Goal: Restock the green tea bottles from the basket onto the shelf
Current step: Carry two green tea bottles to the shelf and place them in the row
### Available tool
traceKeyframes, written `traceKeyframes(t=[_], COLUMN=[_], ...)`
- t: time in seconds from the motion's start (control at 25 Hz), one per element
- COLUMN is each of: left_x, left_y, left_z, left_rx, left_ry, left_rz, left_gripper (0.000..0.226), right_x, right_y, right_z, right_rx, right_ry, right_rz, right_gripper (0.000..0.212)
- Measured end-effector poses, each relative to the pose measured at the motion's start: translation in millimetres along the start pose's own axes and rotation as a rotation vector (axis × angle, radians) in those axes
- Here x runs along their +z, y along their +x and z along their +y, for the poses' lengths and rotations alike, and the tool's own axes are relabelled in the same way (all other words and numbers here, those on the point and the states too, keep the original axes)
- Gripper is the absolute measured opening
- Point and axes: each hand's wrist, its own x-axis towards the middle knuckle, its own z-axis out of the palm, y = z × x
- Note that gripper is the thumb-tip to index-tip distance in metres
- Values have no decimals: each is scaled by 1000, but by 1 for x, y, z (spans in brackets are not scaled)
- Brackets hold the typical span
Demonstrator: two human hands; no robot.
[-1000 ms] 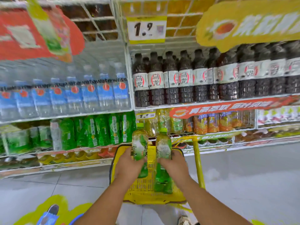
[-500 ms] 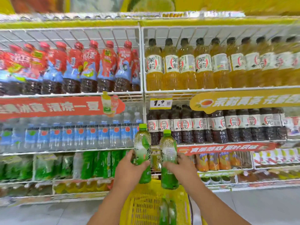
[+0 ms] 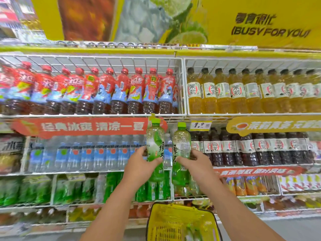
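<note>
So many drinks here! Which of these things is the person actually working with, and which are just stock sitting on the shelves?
In use:
left hand gripping a green tea bottle
right hand gripping a second green tea bottle
yellow basket

Just stock:
red-capped bottles
amber tea bottles
dark tea bottles
water bottles
</note>
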Motion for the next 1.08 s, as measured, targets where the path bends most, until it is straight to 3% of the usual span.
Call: traceKeyframes(t=[0.2, 0.32, 0.56, 0.8, 0.84, 0.92, 0.96, 1.0, 1.08], left_x=[-32, -48, -88, -160, -176, -210, -230, -250, -301], left_y=[-5, -26, -77, -127, -133, -143, -148, -152, -159], left_z=[-10, -18, -46, -91, -102, -121, -130, -140, -169], left_rx=[-64, -144, -291, -408, -415, -416, -416, -415, -399], left_ry=[-8, -29, -59, -64, -74, -71, -73, -75, -83], left_rz=[92, 185, 414, 584, 609, 638, 641, 636, 633], left_gripper=[73, 56, 45, 43, 43, 40, 40, 41, 51], right_x=[27, 41, 94, 180, 199, 239, 261, 285, 344], right_y=[0, -1, -19, -63, -71, -82, -92, -101, -127], right_z=[-24, -33, -44, -55, -55, -59, -65, -70, -85], right_rx=[-89, -119, -157, -170, -163, -139, -140, -151, -183], right_ry=[-81, -75, -47, -49, -49, -55, -51, -38, -40], right_rz=[-89, -228, -493, -646, -670, -680, -680, -694, -693], right_gripper=[89, 79, 70, 81, 71, 31, 28, 31, 63])
